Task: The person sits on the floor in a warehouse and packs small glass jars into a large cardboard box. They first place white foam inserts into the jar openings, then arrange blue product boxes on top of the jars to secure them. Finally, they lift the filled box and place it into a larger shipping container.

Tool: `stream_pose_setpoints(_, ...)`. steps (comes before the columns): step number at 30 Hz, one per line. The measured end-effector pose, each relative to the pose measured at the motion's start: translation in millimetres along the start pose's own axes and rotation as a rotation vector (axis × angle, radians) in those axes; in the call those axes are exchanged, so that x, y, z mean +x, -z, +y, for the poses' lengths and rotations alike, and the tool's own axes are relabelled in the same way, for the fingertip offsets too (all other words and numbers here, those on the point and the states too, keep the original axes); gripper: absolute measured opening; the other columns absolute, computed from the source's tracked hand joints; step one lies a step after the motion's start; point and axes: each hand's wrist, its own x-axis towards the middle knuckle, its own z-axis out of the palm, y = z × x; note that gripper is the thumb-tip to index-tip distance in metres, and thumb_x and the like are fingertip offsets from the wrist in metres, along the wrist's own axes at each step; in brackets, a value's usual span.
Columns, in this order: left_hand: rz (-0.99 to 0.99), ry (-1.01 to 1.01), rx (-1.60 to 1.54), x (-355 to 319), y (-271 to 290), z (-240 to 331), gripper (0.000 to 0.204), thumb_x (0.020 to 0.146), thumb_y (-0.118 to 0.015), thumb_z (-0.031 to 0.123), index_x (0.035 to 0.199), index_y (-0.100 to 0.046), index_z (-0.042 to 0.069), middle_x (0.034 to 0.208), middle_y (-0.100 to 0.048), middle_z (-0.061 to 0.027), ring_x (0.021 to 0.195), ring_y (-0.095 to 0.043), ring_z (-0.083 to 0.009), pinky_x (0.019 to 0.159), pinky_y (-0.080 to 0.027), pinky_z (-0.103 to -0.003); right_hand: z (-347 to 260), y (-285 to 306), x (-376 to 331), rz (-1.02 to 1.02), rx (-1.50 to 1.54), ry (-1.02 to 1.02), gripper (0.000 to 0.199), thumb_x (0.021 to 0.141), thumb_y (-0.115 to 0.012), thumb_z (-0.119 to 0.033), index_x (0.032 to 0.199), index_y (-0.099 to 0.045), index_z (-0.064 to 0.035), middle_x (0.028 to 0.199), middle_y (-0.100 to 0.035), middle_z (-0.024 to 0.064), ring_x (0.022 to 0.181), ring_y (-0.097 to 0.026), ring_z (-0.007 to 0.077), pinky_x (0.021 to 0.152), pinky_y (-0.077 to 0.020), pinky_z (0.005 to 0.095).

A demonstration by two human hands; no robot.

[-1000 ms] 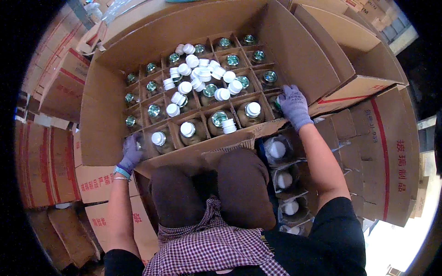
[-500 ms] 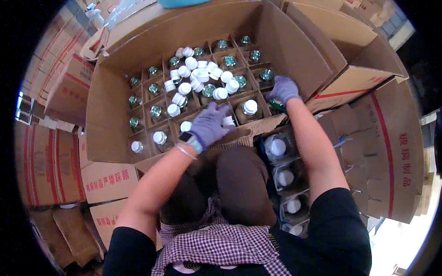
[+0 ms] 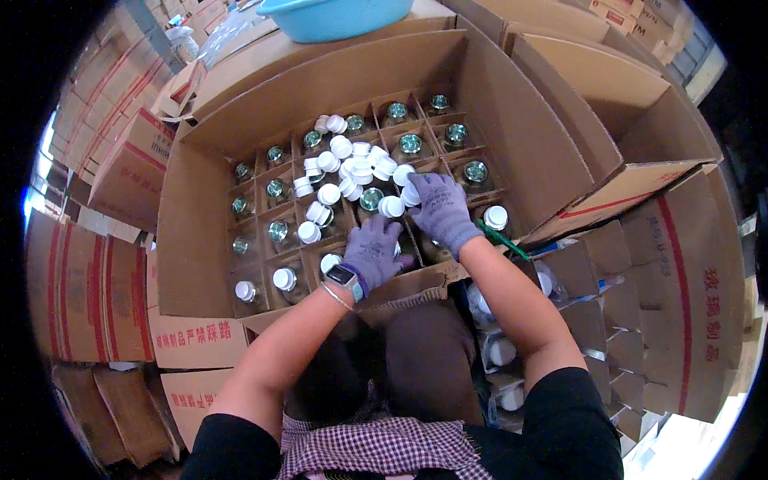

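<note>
Both my hands wear purple-grey gloves over a cardboard box (image 3: 320,88) of clear glass bottles in divided compartments. Loose white caps (image 3: 362,166) lie heaped across the middle bottles. My right hand (image 3: 442,210) reaches to the heap's right edge, its fingers closed round a white cap. At the near row, my left hand (image 3: 372,252) has thumb and fingers curled about another white cap, mostly hidden; whether that one sits on a bottle I cannot tell. A capped bottle (image 3: 495,217) stands in the near right corner. Several near-row bottles carry caps; uncapped bottles (image 3: 410,144) show greenish mouths.
Beside my right forearm is another divided box with white-capped bottles (image 3: 502,350). A thin green strip (image 3: 506,242) lies by my right wrist. Behind the box sits a blue basin (image 3: 336,18). An open carton (image 3: 640,120) is at right; stacked cartons (image 3: 84,288) stand at left.
My right hand has moved left from the near right compartment to the cap heap, leaving a white-capped bottle in view there. My left hand stays at the near row. The view has shifted slightly.
</note>
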Motion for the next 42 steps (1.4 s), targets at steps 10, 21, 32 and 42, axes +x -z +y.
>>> stream_pose_setpoints(10,-0.362,-0.104,-0.268,20,7,-36,0.058,0.084,-0.065,0.052,0.121,-0.057,0.008,0.114,-0.056,-0.0201,0.100,-0.060,-0.0391,0.086,-0.049,-0.051,53,5,26,0.015,0.361,-0.224,0.046,0.073,-0.072,-0.028,0.114,-0.063,-0.0109,0.110,-0.062,0.0162,0.107,-0.061,0.0329,0.094,-0.0495,0.0417)
stream_pose_setpoints(21,0.192,0.119,-0.318,50,8,-43,0.051,0.073,-0.079,0.029,0.116,-0.059,0.012,0.115,-0.053,-0.0162,0.100,-0.061,-0.0365,0.084,-0.053,-0.047,21,-27,36,-0.039,-0.135,0.117,0.055,0.081,-0.066,-0.027,0.128,-0.052,-0.0035,0.121,-0.056,0.0161,0.113,-0.053,0.0331,0.097,-0.0450,0.0450)
stream_pose_setpoints(32,0.259,0.637,-0.051,-57,26,-195,0.044,0.083,-0.068,0.034,0.115,-0.056,0.005,0.112,-0.058,-0.0225,0.103,-0.061,-0.0406,0.086,-0.051,-0.051,44,-32,65,-0.440,0.128,0.047,0.101,0.079,-0.070,-0.053,0.151,-0.023,0.0006,0.140,-0.044,0.0325,0.131,-0.046,0.0445,0.107,-0.0411,0.0496)
stream_pose_setpoints(42,-0.243,0.526,0.043,-49,9,-219,0.094,0.070,-0.077,0.047,0.142,-0.038,0.001,0.137,-0.048,-0.0289,0.123,-0.053,-0.0442,0.101,-0.048,-0.049,26,-31,66,-0.037,0.060,0.008,0.042,0.078,-0.071,-0.027,0.116,-0.058,-0.0125,0.110,-0.063,0.0112,0.104,-0.062,0.0329,0.088,-0.0499,0.0444)
